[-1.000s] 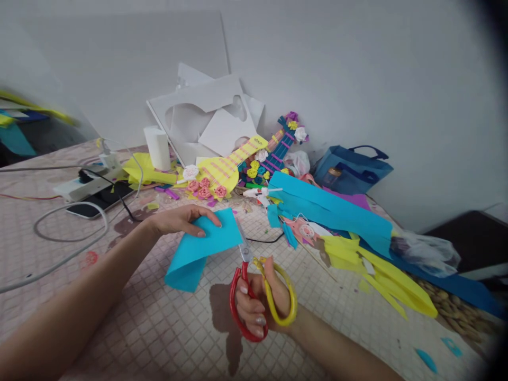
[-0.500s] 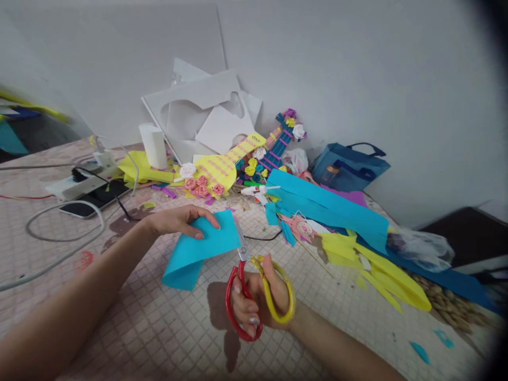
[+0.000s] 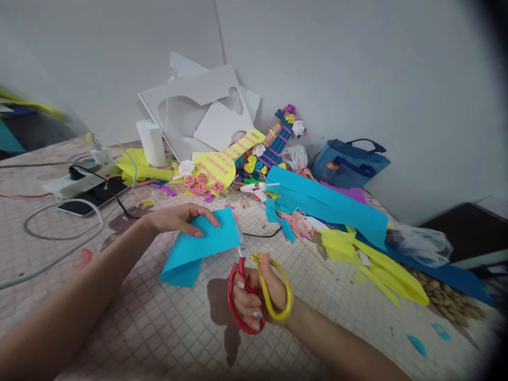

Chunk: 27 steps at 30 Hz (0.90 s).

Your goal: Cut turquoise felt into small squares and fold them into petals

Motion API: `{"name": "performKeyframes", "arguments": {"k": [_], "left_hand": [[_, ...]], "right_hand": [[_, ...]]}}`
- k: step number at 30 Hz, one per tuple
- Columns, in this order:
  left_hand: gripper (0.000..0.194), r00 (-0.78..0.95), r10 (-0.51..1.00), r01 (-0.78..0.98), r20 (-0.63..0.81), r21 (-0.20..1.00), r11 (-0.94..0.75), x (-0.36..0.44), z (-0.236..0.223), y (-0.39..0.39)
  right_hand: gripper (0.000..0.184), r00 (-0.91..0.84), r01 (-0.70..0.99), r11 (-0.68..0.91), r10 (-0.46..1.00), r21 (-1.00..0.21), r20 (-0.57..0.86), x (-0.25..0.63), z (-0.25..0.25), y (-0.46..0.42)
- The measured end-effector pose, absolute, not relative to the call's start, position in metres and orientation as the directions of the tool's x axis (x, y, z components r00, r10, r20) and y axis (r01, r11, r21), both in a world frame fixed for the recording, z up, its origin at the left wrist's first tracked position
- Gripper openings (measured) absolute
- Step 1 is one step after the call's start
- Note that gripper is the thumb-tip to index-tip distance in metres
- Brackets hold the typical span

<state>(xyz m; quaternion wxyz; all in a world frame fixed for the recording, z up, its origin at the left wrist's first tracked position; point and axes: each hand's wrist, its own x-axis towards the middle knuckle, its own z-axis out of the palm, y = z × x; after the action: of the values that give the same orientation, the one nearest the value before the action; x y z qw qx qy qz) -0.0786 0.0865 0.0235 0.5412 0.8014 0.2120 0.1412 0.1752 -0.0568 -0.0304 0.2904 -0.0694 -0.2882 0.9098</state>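
My left hand point(image 3: 184, 219) grips a folded sheet of bright blue paper point(image 3: 216, 235), thumb and fingers closed on its upper part. The sheet's lower left end curls round in a loop above the table. My right hand point(image 3: 254, 296) is wrapped through the handles of a pair of scissors point(image 3: 242, 253), one handle red and the other yellow. The scissor blades lie along the paper's right edge, partly hidden by it. Between the two handles there is a gap.
A white glue gun point(image 3: 257, 189) lies behind the paper, near a yellow paper guitar point(image 3: 218, 166) with flowers. Blue crepe paper point(image 3: 325, 203) and yellow paper point(image 3: 381, 270) spread at right. A power strip point(image 3: 79, 180), cables and a phone point(image 3: 95, 198) occupy the left.
The scissor handles have drawn slightly closer together at the paper's right edge. My left hand still holds the sheet the same way. The whole view has shifted a little.
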Motion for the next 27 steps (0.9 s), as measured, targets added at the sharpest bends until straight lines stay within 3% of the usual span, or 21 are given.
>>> {"name": "performKeyframes", "arguments": {"k": [4, 12, 27], "left_hand": [[0.033, 0.866, 0.500, 0.185, 0.007, 0.925, -0.332, -0.0796, 0.0245, 0.0868], [0.035, 0.873, 0.486, 0.208, -0.037, 0.930, -0.303, -0.0769, 0.0258, 0.0831], [0.036, 0.885, 0.465, 0.207, -0.025, 0.916, -0.343, -0.0722, 0.0249, 0.0807]], "right_hand": [[0.069, -0.818, -0.495, -0.667, 0.574, -0.557, 0.040, 0.1758, -0.0295, -0.0580], [0.083, -0.814, -0.454, -0.657, 0.580, -0.602, -0.019, 0.1772, -0.0267, -0.0579], [0.080, -0.793, -0.445, -0.638, 0.607, -0.628, -0.055, 0.1773, -0.0279, -0.0570]]}}
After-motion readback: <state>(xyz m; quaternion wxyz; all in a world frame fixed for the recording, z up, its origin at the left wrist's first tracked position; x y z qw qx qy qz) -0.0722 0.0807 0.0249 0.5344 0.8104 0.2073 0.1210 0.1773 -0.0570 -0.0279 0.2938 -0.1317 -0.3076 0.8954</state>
